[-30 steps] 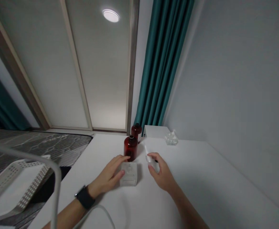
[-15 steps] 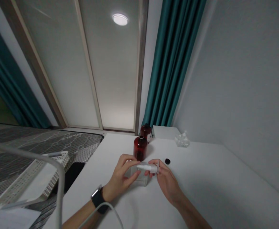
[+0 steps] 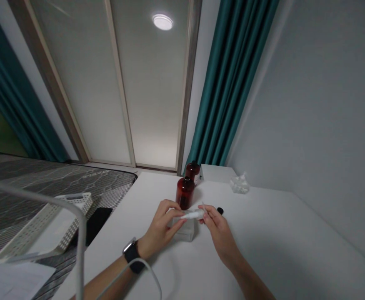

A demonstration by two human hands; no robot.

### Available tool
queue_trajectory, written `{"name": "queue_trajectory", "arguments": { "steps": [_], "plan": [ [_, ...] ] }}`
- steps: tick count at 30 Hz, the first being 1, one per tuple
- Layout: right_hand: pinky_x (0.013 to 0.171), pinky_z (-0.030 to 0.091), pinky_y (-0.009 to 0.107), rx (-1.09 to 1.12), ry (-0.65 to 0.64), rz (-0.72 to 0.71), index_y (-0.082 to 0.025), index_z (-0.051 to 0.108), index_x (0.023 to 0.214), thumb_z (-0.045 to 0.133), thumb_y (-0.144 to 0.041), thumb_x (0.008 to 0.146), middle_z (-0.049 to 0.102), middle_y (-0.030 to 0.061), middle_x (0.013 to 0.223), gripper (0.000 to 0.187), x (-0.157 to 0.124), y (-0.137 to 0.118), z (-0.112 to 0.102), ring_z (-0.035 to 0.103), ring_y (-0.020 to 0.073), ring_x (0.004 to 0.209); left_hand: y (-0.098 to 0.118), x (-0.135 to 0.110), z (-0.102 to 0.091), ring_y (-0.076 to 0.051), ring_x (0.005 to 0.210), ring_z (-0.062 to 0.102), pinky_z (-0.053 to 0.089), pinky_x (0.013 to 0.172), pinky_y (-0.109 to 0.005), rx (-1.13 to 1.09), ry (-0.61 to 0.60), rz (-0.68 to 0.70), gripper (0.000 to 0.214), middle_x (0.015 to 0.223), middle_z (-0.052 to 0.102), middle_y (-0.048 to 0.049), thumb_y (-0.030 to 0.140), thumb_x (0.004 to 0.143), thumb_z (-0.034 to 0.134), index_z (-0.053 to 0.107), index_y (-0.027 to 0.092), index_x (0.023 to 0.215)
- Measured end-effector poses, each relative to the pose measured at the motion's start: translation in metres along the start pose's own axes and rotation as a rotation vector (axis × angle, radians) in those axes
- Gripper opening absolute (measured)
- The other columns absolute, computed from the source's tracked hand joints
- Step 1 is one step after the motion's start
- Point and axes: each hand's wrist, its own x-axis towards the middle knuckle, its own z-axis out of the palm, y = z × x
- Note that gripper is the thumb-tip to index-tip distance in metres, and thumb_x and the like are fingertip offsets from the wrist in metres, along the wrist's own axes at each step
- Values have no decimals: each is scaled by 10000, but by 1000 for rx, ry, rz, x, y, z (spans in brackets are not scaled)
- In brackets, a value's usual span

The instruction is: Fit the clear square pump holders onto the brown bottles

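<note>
1. White plastic pump top (image 3: 192,215) with a thin clear tube (image 3: 203,206), lying roughly level above a clear square plastic box (image 3: 182,231), between both hands.
2. Right hand (image 3: 219,233): thumb and fingers pinch the pump's right end, the rest loosely curled.
3. Left hand (image 3: 161,225): partly closed, fingertips (image 3: 179,221) on the pump's left end; black watch (image 3: 131,256) on the wrist.
4. Both forearms angle inward from the bottom of view.
5. Compared with one second back: left hand has risen from the box to the pump.
6. Nearby on the white table (image 3: 263,233): two amber glass bottles (image 3: 185,193), a small black cap (image 3: 220,211) just beyond the right fingers.
</note>
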Motion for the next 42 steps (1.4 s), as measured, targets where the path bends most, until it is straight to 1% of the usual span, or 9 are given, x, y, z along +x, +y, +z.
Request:
{"name": "queue_trajectory", "arguments": {
  "steps": [9, 12, 15, 19, 25, 29, 35, 38, 42],
  "plan": [
    [857, 505, 332, -117, 60, -131, -220, 669, 1144, 587, -475, 918, 695, 71, 1061, 350, 1, 7, -6, 639, 216, 942, -3, 1, 2, -221, 1020, 561, 480, 904, -367, -90, -121, -184, 99, 1056, 569, -67, 197, 933, 623, 654, 212, 1027],
    [861, 507, 334, -109, 159, -131, -218, 658, 1167, 569, -475, 927, 696, 70, 1055, 363, 2, 6, -8, 644, 210, 929, -4, 3, 0, -245, 1072, 541, 462, 948, -400, -113, -198, -222, 271, 1114, 573, -76, 228, 879, 685, 612, 218, 1140],
    [859, 503, 337, -92, 263, -108, -218, 637, 1198, 552, -474, 938, 696, 60, 1010, 375, 5, 8, -12, 645, 203, 909, -9, 3, -3, -262, 1084, 533, 448, 966, -424, -121, -288, -248, 341, 1129, 579, -80, 270, 842, 719, 593, 214, 1154],
    [850, 500, 336, -125, 300, -141, -220, 634, 1210, 534, -457, 953, 695, 54, 985, 364, 7, 8, -15, 643, 204, 912, -22, 0, -8, -273, 1145, 515, 431, 1013, -432, -158, -373, -268, 495, 1203, 549, -90, 301, 788, 770, 555, 213, 1225],
    [873, 508, 326, -232, 211, -356, -230, 673, 1157, 505, -349, 977, 680, 67, 1045, 273, 8, 1, -9, 635, 208, 988, -32, 0, -15, -263, 1099, 569, 457, 979, -394, -246, -519, -366, 646, 1200, 589, -70, 321, 698, 852, 543, 208, 1254],
    [908, 499, 322, -321, 92, -484, -253, 670, 1191, 448, -272, 1004, 649, 72, 1100, 291, 12, -12, -5, 614, 199, 1032, -28, 4, -18, -251, 1055, 584, 475, 927, -370, -254, -529, -409, 619, 1175, 607, -60, 269, 682, 849, 565, 203, 1227],
    [921, 498, 333, -400, -180, -514, -269, 640, 1291, 391, -228, 1017, 622, 81, 1147, 372, 22, -32, 8, 601, 196, 1064, -30, 1, -13, -246, 1059, 587, 474, 950, -377, -261, -496, -405, 603, 1167, 611, -60, 254, 679, 833, 561, 202, 1214],
    [954, 487, 354, -375, -229, -503, -288, 665, 1263, 406, -245, 1013, 635, 69, 1148, 363, 23, -30, 18, 596, 208, 1088, -32, 0, -12, -253, 1091, 581, 466, 983, -400, -253, -481, -391, 607, 1192, 608, -59, 252, 671, 830, 555, 210, 1210],
    [989, 467, 410, -354, -248, -452, -312, 687, 1224, 406, -266, 1015, 668, 57, 1144, 353, 20, -20, 24, 588, 230, 1105, -31, 1, -11, -248, 1026, 604, 490, 939, -403, -234, -474, -419, 585, 1114, 625, -39, 243, 650, 835, 570, 202, 1170]
  ]
}}
